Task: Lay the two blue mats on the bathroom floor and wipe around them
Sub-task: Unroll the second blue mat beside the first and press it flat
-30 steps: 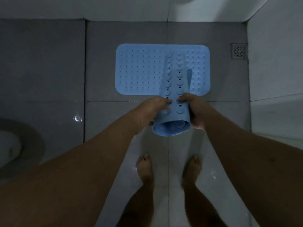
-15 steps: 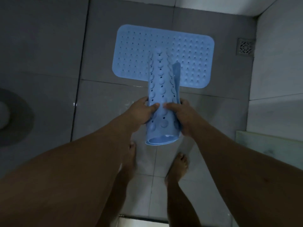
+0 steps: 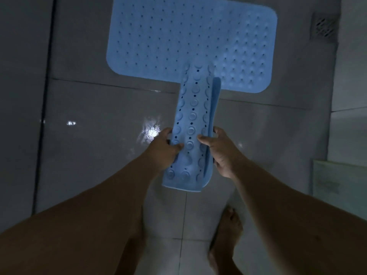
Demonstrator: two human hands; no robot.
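Note:
One blue mat (image 3: 168, 36) lies flat on the grey tiled floor at the top of the head view, its holes and bumps facing up. A second blue mat (image 3: 193, 108), folded lengthwise with its suction cups outward, is held in the air in front of it, its far end overlapping the flat mat's near edge in the view. My left hand (image 3: 162, 149) grips the folded mat's left side near its lower end. My right hand (image 3: 220, 151) grips its right side at the same height.
A square floor drain (image 3: 323, 26) sits at the top right by the wall (image 3: 353, 76). The wet, shiny floor tiles (image 3: 99, 126) reflect light. My bare feet (image 3: 224, 241) stand below the mat. A pale slab (image 3: 337, 179) is at the right edge.
The view has moved closer to the floor and rightward; the round fixture at the left has left the frame. The rolled mat has flattened into a long fold, still held by both hands.

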